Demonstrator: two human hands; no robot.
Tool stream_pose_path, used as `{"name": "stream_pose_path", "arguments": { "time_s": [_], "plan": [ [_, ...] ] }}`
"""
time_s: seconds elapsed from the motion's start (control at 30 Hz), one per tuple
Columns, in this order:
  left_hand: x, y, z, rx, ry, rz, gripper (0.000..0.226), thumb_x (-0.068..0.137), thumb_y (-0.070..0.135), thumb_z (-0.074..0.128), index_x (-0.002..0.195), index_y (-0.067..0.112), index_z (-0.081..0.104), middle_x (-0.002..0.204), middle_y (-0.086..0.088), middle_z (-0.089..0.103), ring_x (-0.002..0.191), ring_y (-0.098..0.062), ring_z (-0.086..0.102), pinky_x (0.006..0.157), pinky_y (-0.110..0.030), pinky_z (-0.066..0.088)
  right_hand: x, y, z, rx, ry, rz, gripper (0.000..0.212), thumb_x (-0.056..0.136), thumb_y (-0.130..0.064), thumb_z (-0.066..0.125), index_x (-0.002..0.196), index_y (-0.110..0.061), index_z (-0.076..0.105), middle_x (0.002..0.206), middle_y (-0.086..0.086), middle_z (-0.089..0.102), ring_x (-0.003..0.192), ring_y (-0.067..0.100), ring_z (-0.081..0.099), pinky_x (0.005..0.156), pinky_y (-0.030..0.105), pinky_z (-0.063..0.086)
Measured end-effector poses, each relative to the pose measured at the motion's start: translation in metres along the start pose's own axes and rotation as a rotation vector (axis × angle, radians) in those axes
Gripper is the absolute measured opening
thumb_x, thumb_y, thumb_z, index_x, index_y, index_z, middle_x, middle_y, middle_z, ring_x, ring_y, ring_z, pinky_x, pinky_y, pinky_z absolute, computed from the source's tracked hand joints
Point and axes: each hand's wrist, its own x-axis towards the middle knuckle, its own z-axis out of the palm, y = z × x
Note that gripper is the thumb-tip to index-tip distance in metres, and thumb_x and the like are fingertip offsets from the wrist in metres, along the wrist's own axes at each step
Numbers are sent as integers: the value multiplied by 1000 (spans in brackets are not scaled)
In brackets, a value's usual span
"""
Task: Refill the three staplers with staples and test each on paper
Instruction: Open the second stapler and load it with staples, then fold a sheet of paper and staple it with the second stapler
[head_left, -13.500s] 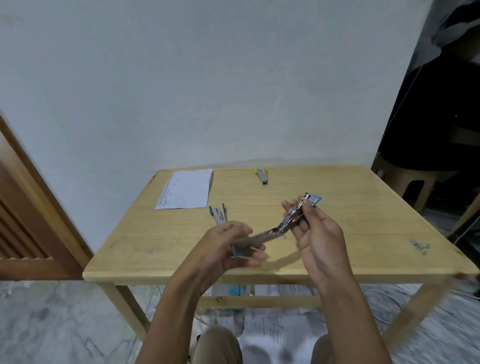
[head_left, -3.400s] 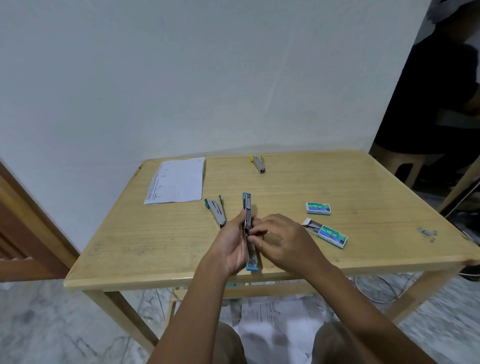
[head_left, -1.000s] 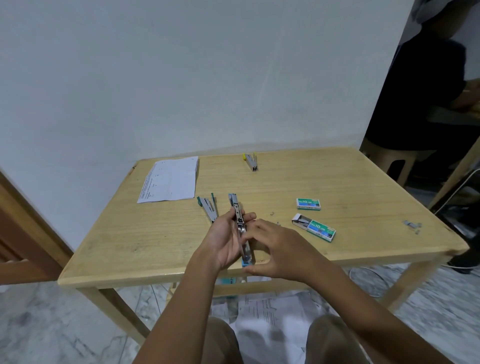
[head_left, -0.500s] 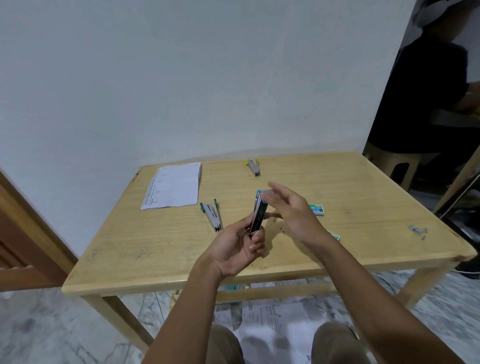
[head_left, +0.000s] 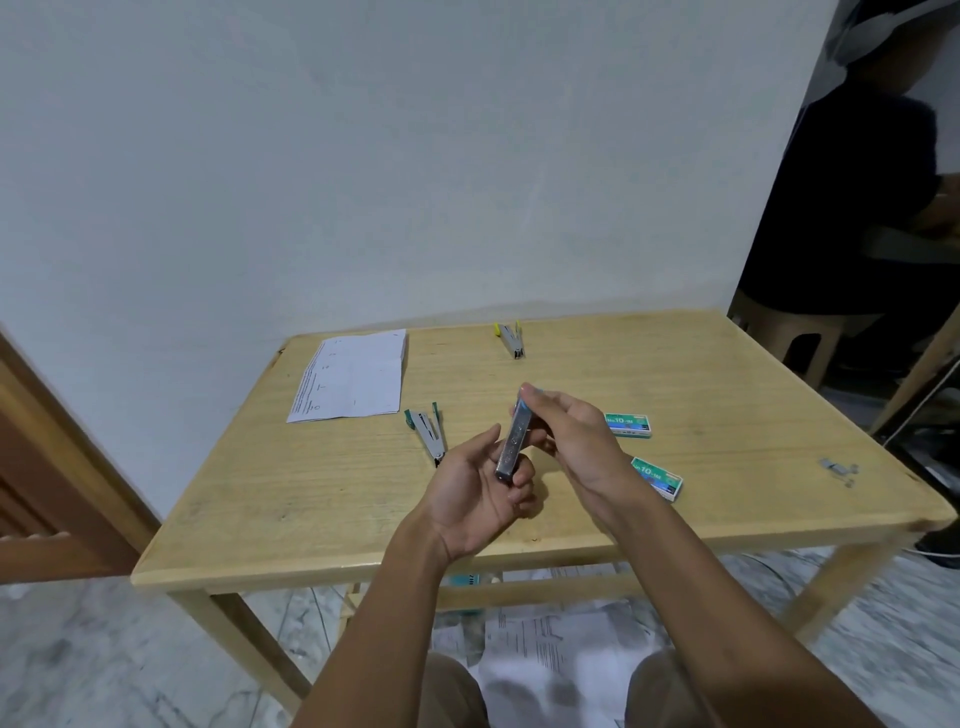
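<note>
We hold the blue stapler (head_left: 514, 441) up above the bench (head_left: 311, 493), its metal body nearly upright and leaning a little to the right at the top. Our left hand (head_left: 478, 499) cups its lower end, fingers curled round it. Our right hand (head_left: 571, 441) pinches the upper, blue-tipped end, so both hands are clamped on this one stapler.

Near the blue stapler, to its left, the green stapler (head_left: 428, 436) lies swung open on the bench. Farther left and back lies a printed paper sheet (head_left: 353, 376). Behind the blue stapler, toward the wall, the yellow stapler (head_left: 511, 340) lies open. To its right a green staple box (head_left: 628, 423) shows past our right hand, and a second staple box (head_left: 657, 478) lies nearer us, partly hidden by the wrist. Well to the right, by the bench edge, lie loose staple strips (head_left: 839, 470).
</note>
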Motion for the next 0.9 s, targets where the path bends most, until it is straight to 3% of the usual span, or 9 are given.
{"name": "stream_pose_path", "arguments": {
  "time_s": [0.1, 0.2, 0.3, 0.37, 0.47, 0.53, 0.6, 0.7, 0.9],
  "plan": [
    [-2, 1, 1, -25, 16, 3, 50, 99, 41, 40, 118, 1, 63, 72, -15, 54, 62, -22, 48, 62, -32, 41, -3, -3, 5, -82, 29, -25, 38, 85, -47, 68, 99, -12, 71, 90, 11, 74, 78, 15, 66, 94, 36, 51],
    [-6, 3, 5, 51, 133, 37, 49, 100, 42, 43, 117, -2, 56, 79, -16, 58, 65, -25, 58, 62, -31, 50, 0, -11, 7, -95, 63, -93, 36, 87, -45, 67, 98, -10, 70, 87, 10, 70, 79, 17, 66, 89, 38, 54],
    [-13, 21, 5, 354, 404, 203, 40, 101, 36, 48, 109, 0, 63, 76, -10, 59, 59, -19, 56, 56, -29, 46, 7, -24, 7, -108, 81, -122, 35, 90, -45, 64, 96, -11, 68, 83, 4, 66, 75, 15, 66, 80, 36, 57],
    [-18, 44, 0, 551, 595, 392, 32, 99, 35, 53, 101, 8, 70, 74, -5, 60, 57, -13, 53, 55, -26, 41, 13, -31, 10, -129, 49, -75, 36, 91, -47, 62, 98, -12, 67, 84, 2, 62, 64, 14, 61, 60, 33, 55],
    [-15, 80, -31, 796, 976, 552, 30, 96, 42, 56, 100, 13, 66, 90, -2, 63, 72, -8, 59, 62, -23, 43, 23, -37, 15, -204, 16, 19, 39, 91, -52, 59, 102, -15, 66, 88, -1, 58, 54, 12, 51, 41, 22, 38],
    [-6, 100, -61, 971, 1238, 478, 42, 92, 51, 54, 115, 17, 60, 117, -8, 58, 107, -21, 58, 83, -33, 48, 31, -39, 20, -249, 24, 59, 43, 89, -55, 59, 104, -15, 66, 89, -1, 58, 54, 12, 48, 40, 20, 33],
    [1, 115, -89, 1163, 1402, 245, 59, 91, 56, 52, 133, 15, 49, 138, -15, 43, 129, -35, 39, 103, -46, 35, 37, -41, 23, -285, 19, 84, 45, 88, -56, 58, 101, -14, 65, 90, -2, 59, 56, 13, 47, 41, 20, 32],
    [4, 131, -115, 1353, 1486, 13, 72, 90, 59, 48, 139, 7, 37, 144, -20, 35, 134, -37, 30, 106, -48, 26, 44, -44, 26, -322, -39, 78, 39, 88, -58, 59, 94, -19, 62, 90, -3, 57, 57, 12, 46, 41, 19, 32],
    [25, 163, -136, 1447, 1425, -128, 77, 80, 51, 65, 136, 7, 35, 142, -16, 34, 134, -32, 29, 105, -44, 25, 58, -42, 28, -291, -69, 22, 34, 88, -55, 61, 97, -23, 67, 87, -5, 57, 55, 9, 44, 43, 22, 31]
  ]
}}
